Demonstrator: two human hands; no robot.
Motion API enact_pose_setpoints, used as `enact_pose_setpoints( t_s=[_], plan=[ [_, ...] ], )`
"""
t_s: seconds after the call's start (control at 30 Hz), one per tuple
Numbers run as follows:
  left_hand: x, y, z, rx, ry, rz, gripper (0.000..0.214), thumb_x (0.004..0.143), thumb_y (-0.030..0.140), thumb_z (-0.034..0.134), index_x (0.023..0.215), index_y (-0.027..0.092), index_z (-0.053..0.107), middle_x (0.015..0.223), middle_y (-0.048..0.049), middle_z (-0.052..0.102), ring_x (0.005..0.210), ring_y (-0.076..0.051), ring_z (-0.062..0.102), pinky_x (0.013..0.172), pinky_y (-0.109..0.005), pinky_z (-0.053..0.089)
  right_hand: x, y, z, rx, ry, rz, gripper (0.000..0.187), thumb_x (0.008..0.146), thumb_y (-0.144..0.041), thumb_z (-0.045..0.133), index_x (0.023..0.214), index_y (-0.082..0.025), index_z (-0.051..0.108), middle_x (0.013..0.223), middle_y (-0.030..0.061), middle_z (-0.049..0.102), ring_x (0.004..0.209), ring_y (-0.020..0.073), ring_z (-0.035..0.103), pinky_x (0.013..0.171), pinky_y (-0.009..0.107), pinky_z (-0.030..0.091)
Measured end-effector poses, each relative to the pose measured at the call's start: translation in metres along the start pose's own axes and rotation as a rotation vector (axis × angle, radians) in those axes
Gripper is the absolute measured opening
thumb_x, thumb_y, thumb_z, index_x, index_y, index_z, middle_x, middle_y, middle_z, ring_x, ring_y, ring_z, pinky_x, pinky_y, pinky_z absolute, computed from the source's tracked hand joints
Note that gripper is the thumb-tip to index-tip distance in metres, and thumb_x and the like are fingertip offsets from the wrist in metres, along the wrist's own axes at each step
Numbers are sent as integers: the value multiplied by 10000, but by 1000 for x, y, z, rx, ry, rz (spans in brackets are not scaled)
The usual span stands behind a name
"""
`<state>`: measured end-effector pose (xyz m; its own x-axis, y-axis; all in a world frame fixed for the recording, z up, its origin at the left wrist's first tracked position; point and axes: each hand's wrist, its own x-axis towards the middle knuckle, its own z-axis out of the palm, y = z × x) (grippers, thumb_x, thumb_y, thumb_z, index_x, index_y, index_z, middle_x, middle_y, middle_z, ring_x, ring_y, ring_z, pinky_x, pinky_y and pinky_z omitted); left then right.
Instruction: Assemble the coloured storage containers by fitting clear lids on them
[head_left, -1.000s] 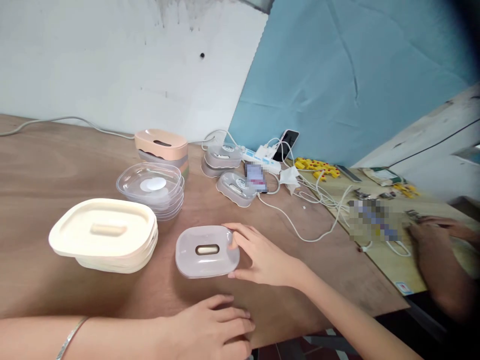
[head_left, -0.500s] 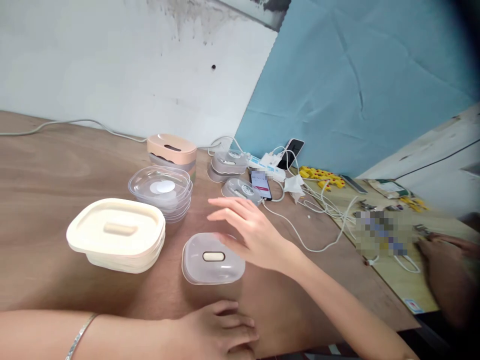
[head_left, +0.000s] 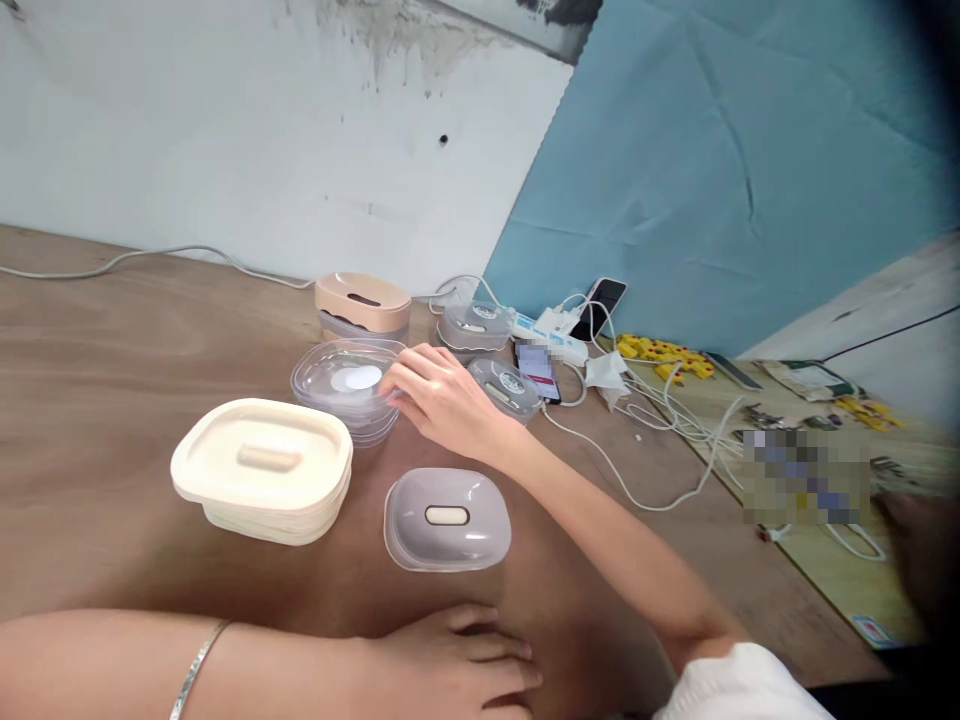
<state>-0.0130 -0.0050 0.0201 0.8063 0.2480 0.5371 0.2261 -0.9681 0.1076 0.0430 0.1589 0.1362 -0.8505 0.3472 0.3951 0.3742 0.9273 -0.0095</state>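
Observation:
My right hand [head_left: 439, 398] reaches across the wooden table [head_left: 112, 400] and its fingertips touch the rim of a stack of clear plastic trays [head_left: 341, 385]; the fingers are curled at that rim, with no clear grip showing. My left hand [head_left: 457, 670] lies flat, palm down, at the table's near edge, holding nothing. A grey translucent lid [head_left: 448, 518] with a white slot sits between the two hands. A stack of cream lids [head_left: 262, 468] stands to its left.
A peach-topped container [head_left: 363, 302] stands behind the clear trays. More grey containers [head_left: 472, 328], a phone [head_left: 538, 364], a power strip [head_left: 551, 333] and white cables [head_left: 660, 420] lie at the back right. Yellow small parts [head_left: 660, 352] lie on a second board.
My right hand left the grey lid, rose and moved back and left to the clear trays. The left hand stayed put. The view shifted slightly.

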Motion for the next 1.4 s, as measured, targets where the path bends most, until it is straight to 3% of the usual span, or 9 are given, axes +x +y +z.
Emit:
enact_pose_setpoints(
  t_s=[0.13, 0.2, 0.27, 0.43, 0.57, 0.73, 0.93, 1.27, 1.4],
  plan=[
    [2, 1, -11, -42, -71, -2, 277, 1000, 228, 343, 991, 195, 618, 1204, 3, 622, 1157, -146, 511, 988, -312, 405, -14, -3, -16, 268, 219, 131, 45, 898, -235, 542, 912, -201, 516, 875, 24, 579, 816, 157, 552, 791, 324, 445],
    [3, 1, -16, -62, -118, 13, 280, 996, 226, 336, 1030, 172, 608, 1236, -28, 603, 1176, -161, 498, 1013, -322, 386, -29, -8, -26, 521, 349, 259, 179, 861, -282, 605, 1001, -227, 508, 856, -8, 551, 799, 136, 578, 796, 312, 476],
    [3, 1, -19, -79, -139, 17, 278, 994, 238, 339, 1046, 162, 602, 1249, -38, 595, 1190, -169, 489, 1035, -325, 368, -49, -15, -36, 810, 397, 449, 265, 829, -303, 642, 1050, -254, 505, 825, -36, 525, 737, 119, 611, 778, 306, 506],
    [3, 1, -22, -92, -155, 8, 246, 985, 230, 365, 1007, 160, 600, 1233, -31, 601, 1190, -166, 493, 1050, -323, 364, -102, -22, -43, 1278, 163, 952, 283, 772, -357, 691, 998, -223, 584, 777, -44, 546, 598, 98, 633, 619, 253, 496],
    [4, 1, -22, -91, -139, -4, 230, 977, 214, 372, 1045, 155, 584, 1222, -34, 601, 1177, -162, 499, 1052, -335, 364, -128, -21, -30, 1282, 72, 1162, 373, 744, -421, 697, 1017, -199, 570, 779, -28, 599, 611, 109, 631, 648, 271, 486],
    [4, 2, -19, -104, -164, -2, 260, 985, 213, 340, 1070, 153, 579, 1249, -34, 586, 1197, -166, 481, 1044, -344, 372, -136, -27, -16, 893, 16, 1131, 331, 818, -485, 584, 978, -198, 546, 781, 10, 669, 750, 164, 623, 680, 288, 455],
    [4, 2, -20, -119, -163, -10, 226, 968, 218, 380, 1062, 147, 572, 1240, -42, 589, 1188, -172, 492, 1071, -341, 345, -133, -30, -24, 543, -62, 997, 273, 872, -465, 510, 960, -216, 578, 761, 12, 649, 707, 172, 607, 619, 283, 445],
    [4, 2, -20, -130, -149, -15, 203, 955, 228, 418, 1067, 147, 567, 1234, -49, 590, 1181, -170, 499, 1046, -342, 374, -129, -35, -25, 280, -304, 837, 225, 920, -355, 457, 1051, -244, 602, 933, 50, 675, 891, 238, 626, 768, 381, 478],
    [4, 3, -20, -135, -165, -16, 212, 963, 232, 402, 1059, 151, 573, 1245, -43, 584, 1190, -171, 490, 1062, -339, 338, -125, -37, -29, 296, -326, 713, 299, 922, -362, 472, 1183, -230, 538, 1167, 79, 606, 1103, 253, 541, 929, 427, 432]
  ],
)
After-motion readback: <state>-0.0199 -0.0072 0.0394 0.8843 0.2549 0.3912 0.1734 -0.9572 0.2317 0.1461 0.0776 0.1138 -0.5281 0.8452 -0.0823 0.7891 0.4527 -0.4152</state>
